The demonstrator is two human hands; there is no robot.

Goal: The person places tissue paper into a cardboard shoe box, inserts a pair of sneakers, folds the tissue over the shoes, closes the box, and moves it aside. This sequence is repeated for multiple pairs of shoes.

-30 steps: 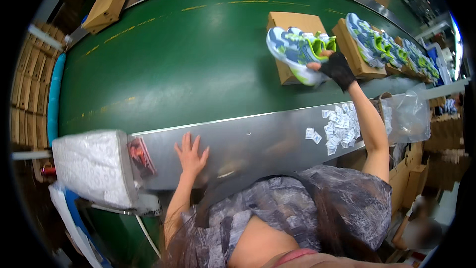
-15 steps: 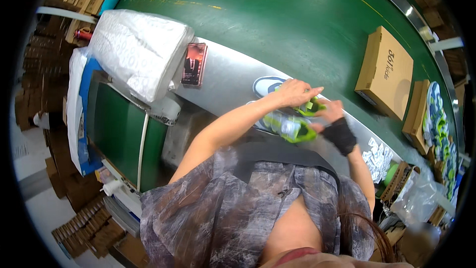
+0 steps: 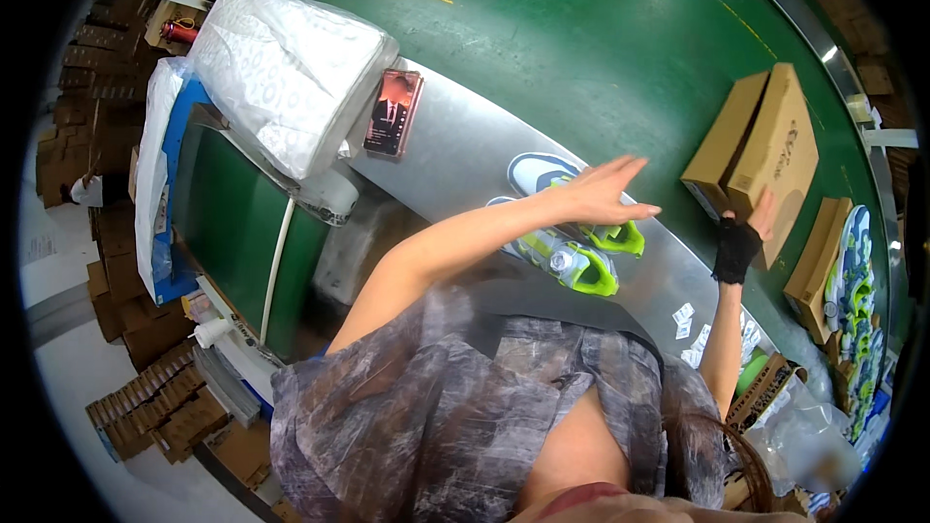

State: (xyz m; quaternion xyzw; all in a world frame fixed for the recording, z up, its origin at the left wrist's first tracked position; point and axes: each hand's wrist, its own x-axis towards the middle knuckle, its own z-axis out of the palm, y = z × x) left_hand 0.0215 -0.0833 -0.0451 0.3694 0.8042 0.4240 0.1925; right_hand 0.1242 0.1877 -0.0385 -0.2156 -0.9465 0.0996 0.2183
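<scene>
1. Sneakers (image 3: pixel 567 261), a blue-and-white pair with bright green collars, lie side by side at the centre of the frame on the metal ledge (image 3: pixel 455 136), toes toward the left!
2. Out to the upper left now: a bulky bundle in white plastic (image 3: pixel 291 77), creased and shiny.
3. Just right of it, a phone (image 3: pixel 393 114) lies on the ledge with its screen lit.
4. Back to the centre, and here's the left hand (image 3: pixel 603 194), bare, palm down over the pair, fingers stretched out and parted, gripping nothing; whether it brushes the upper shoe, I can't tell.
5. Lower right of centre, small white packets (image 3: pixel 684 318) are scattered beside the right forearm.
6. Right of centre, the right hand (image 3: pixel 743 240), in a black fingerless glove, has thumb and part-bent fingers closed on the near edge of a cardboard shoebox (image 3: pixel 799 150), a dark gap running along its lid, on the green belt (image 3: pixel 542 48).
7. And at the far right, another box (image 3: pixel 817 271) stands beside more blue-and-green shoes (image 3: pixel 854 276)!
</scene>
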